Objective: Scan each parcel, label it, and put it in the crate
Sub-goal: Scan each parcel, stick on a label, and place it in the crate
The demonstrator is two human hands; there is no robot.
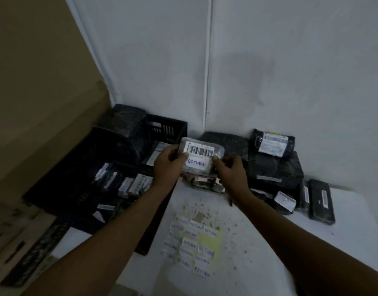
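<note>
Held up at the centre of the frame, a clear-wrapped parcel [200,158] is gripped between both hands: the left hand [170,167] curls round its left edge, thumb pressed on the white RETURN label [197,163], and the right hand [230,171] pinches its right edge. A black crate [94,167] is seen to the left, black parcels [275,165] to the right, loose stickers [194,246] on the white surface [258,242] below.
</note>
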